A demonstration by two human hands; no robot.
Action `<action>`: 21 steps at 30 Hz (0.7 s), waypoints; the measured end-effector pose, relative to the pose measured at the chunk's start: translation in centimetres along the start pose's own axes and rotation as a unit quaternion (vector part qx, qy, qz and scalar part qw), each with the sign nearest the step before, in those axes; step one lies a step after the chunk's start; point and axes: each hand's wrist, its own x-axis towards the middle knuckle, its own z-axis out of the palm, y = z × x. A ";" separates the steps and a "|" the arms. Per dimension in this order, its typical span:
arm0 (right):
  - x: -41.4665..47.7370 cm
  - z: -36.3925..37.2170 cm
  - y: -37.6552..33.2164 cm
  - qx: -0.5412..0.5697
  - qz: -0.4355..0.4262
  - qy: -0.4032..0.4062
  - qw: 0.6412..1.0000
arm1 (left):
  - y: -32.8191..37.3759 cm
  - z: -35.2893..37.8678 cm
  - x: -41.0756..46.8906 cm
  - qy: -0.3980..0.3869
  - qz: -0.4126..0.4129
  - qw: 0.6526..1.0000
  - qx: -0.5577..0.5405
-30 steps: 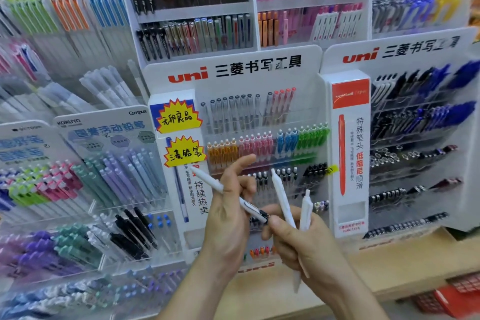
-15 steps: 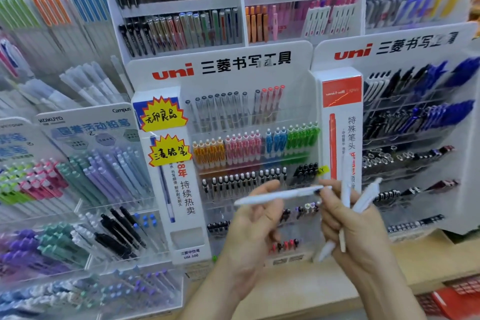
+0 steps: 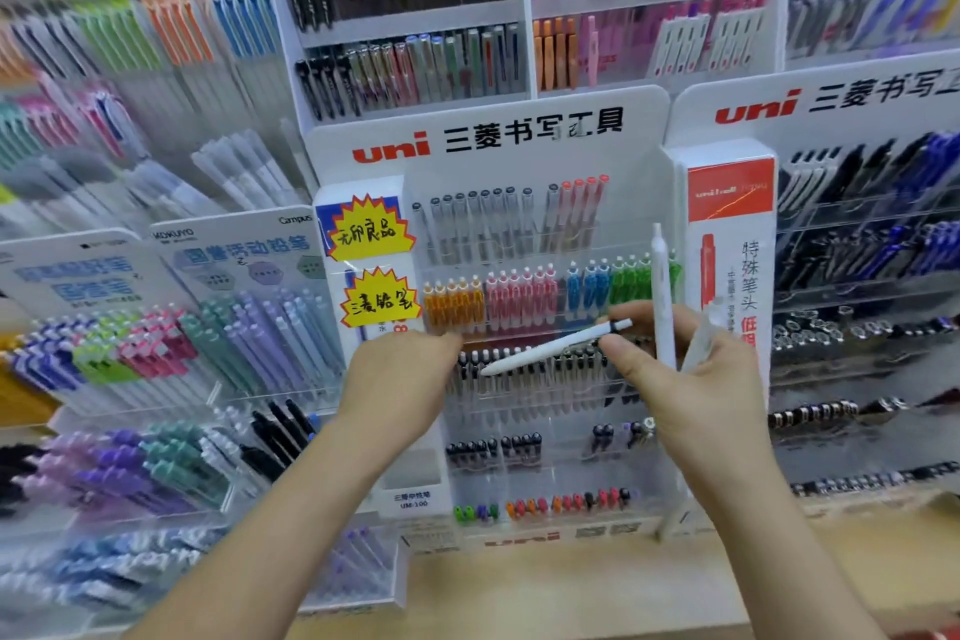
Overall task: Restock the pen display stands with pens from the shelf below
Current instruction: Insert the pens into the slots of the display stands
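Observation:
My right hand pinches the black-tipped end of a white pen that lies almost level in front of the uni display stand. The same hand also holds two more white pens upright against its palm. My left hand is just left of the level pen's pointed tip, with a small gap between them and nothing visible in it; its fingers curl away from me. Behind the hands, the stand's clear tiers hold rows of grey, orange, pink, blue, green and black pens.
A second uni stand with black and blue pens stands to the right. Kokuyo pencil stands are on the left. Wall racks of pens rise behind. The stands rest on a wooden shelf.
The white pen passed from my left hand to my right, which now grips its black end alone. Both hands rose toward the stand's middle tiers.

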 end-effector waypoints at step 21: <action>1.4 6.1 -1.1 -0.108 -0.161 -0.072 0.978 | -2.6 -0.2 -3.8 0.158 -0.132 0.870 -0.448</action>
